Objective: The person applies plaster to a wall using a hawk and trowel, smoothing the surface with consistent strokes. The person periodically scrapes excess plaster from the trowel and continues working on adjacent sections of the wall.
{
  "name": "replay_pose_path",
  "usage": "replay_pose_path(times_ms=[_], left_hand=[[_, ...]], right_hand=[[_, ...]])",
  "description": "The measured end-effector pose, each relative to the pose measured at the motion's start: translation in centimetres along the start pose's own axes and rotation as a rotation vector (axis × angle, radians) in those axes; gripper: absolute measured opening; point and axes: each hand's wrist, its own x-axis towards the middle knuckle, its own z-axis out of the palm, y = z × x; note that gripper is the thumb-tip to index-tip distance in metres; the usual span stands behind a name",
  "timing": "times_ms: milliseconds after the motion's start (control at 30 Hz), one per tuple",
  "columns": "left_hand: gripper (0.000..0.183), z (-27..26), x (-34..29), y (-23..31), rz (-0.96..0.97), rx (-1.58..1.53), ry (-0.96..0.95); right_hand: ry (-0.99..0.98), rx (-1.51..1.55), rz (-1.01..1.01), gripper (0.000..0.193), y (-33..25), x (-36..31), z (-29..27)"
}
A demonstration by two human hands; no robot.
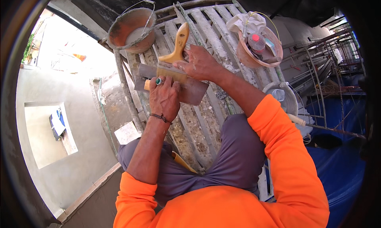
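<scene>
A wide paintbrush with a yellow wooden handle [180, 38] is in my right hand [199, 64], its fingers closed near the metal band. Its pale bristles [174, 74] lie against a flat steel blade [193, 92]. My left hand [164, 96], with a green-stoned ring and a dark wrist cord, is closed round the bladed tool, likely a plastering trowel. Past its fingers pokes a light wooden handle end [147, 85]. More grey metal [146, 71] shows left of the bristles; whether it belongs to the same tool I cannot tell.
I sit on a splattered slatted platform [204, 113]. A mortar-crusted bucket [133, 31] stands far left. Another bucket [244, 53], far right, holds a cloth and a red-capped bottle [256, 43]. A white bucket [291, 100] stands at right. A plastered wall [91, 121] lies left; scaffold poles [317, 73] stand right.
</scene>
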Motion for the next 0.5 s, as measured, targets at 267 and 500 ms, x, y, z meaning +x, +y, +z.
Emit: replay_pose_path(times_ms=[267,500], left_hand=[[0.013,-0.5,0.0,-1.9,-0.104,-0.044,0.015],[0.009,-1.2,0.4,-2.9,-0.198,-0.102,0.017]], right_hand=[[-0.124,-0.062,0.053,0.045,2.2,-1.4,-3.6],[-0.188,-0.052,0.181,0.049,2.8,-1.9,-5.6]])
